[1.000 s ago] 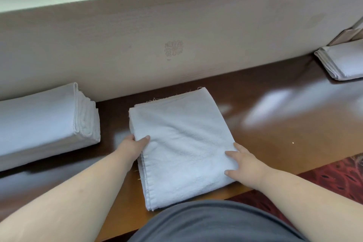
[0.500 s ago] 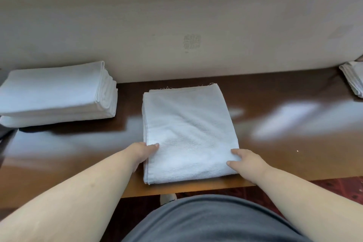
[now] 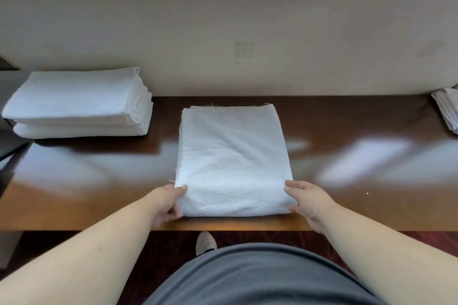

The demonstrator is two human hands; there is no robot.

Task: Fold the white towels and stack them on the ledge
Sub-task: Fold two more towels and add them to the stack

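White folded towel (image 3: 233, 156) lies flat on the glossy brown ledge (image 3: 347, 131), held at its near corners by both hands

Left hand (image 3: 165, 203) grips the near left corner, thumb on top of the cloth and fingers curled under its edge; right hand (image 3: 306, 202) presses against the near right corner with thumb and fingers on the cloth, though whether the fingers tuck under it cannot be told. Its far edge, frayed with loose threads, points toward the pale wall (image 3: 223, 32). A stack of folded towels (image 3: 79, 104) sits on the ledge well to the left against the wall, and another pile of towels (image 3: 447, 111) shows at the right edge, cut off by the frame. Below the ledge, a shoe (image 3: 205, 242) shows on dark patterned carpet, above a grey garment (image 3: 247, 277)
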